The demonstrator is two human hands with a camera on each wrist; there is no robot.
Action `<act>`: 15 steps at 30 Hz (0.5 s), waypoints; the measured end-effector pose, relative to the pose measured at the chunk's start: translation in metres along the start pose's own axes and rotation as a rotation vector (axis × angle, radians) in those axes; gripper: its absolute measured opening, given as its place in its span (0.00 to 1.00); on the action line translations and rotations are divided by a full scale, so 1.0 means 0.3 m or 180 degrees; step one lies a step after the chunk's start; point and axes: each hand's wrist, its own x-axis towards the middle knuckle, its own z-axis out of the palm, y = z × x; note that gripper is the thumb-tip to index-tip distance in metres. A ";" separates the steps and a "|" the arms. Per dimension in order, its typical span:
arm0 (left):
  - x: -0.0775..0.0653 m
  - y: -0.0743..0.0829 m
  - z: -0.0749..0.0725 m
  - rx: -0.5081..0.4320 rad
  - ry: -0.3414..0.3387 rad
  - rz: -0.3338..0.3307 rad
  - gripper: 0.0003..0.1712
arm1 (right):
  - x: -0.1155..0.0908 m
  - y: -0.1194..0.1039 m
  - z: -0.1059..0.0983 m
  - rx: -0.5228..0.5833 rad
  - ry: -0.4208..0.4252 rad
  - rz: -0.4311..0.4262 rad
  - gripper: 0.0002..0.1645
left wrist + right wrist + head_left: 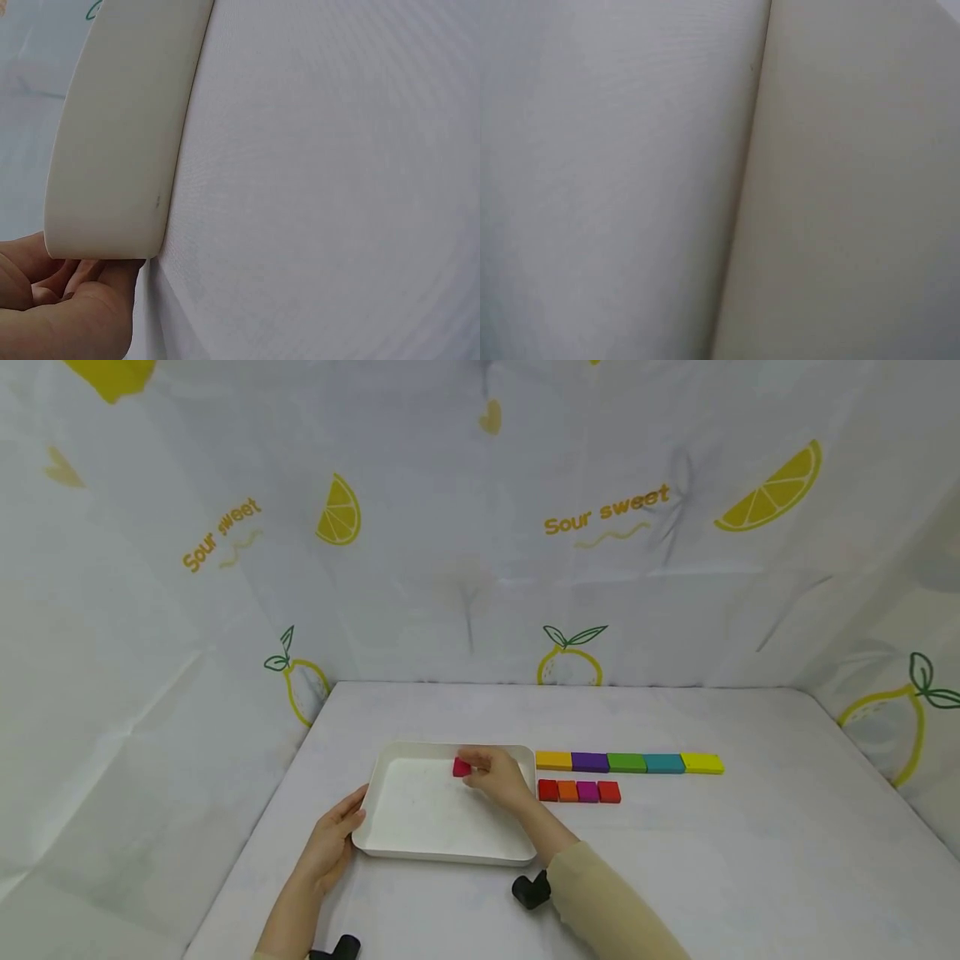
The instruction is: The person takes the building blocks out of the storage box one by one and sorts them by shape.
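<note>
My right hand [495,777] reaches over the white tray [420,822] and pinches a small pinkish-red block [461,767] between thumb and fingers, near the tray's far side. Whether the block touches the tray floor I cannot tell. My left hand [333,835] holds the tray at its left end. The left wrist view shows that hand's bent fingers [82,289] against the end of the tray's outer wall [120,150]. In the right wrist view only the tray's pale wall [840,187] and the tablecloth appear; the right hand is out of that view.
Right of the tray runs a row of rectangular blocks, from orange-yellow [553,761] through purple, green and blue to yellow [702,763]. Nearer me lies a shorter row of small red, orange and magenta blocks [587,792]. White lemon-printed cloth [450,593] hangs around the table.
</note>
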 end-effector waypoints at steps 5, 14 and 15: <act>0.002 0.000 -0.002 -0.0050 -0.0024 -0.0017 0.31 | -0.012 0.003 0.003 -0.0059 -0.0061 -0.0001 0.23; 0.000 0.000 -0.004 -0.0045 -0.0063 0.0001 0.31 | 0.004 -0.013 0.007 0.0039 0.0146 0.0004 0.26; -0.001 0.001 -0.002 -0.0046 -0.0062 -0.0002 0.31 | 0.009 -0.014 0.008 0.0037 0.0149 0.0002 0.26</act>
